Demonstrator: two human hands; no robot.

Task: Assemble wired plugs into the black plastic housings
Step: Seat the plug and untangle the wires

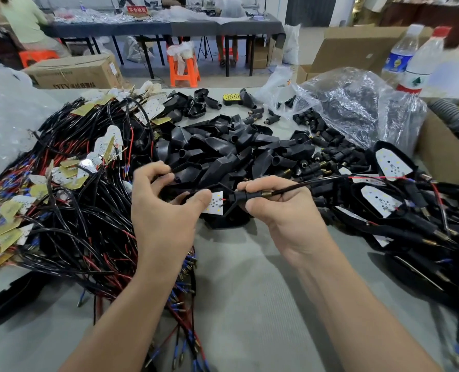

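Between my two hands is a black plastic housing point(232, 201) with a white LED board point(215, 203) seated in its open face. My left hand point(166, 208) holds the housing's wide end, thumb pressing on the board. My right hand point(279, 202) grips the housing's narrow neck, where a brass-tipped black wire point(303, 186) runs out to the right. A heap of loose black housings point(223, 149) lies just behind my hands. A tangle of wired LED boards point(70, 189) with red and black leads fills the left.
Finished housings with boards and wires point(400, 208) pile up on the right. Small black plugs spill from a clear plastic bag point(349, 108) at the back right. Two water bottles point(410, 60) and cardboard boxes point(448, 154) stand far right. Grey table surface point(250, 291) lies under my forearms.
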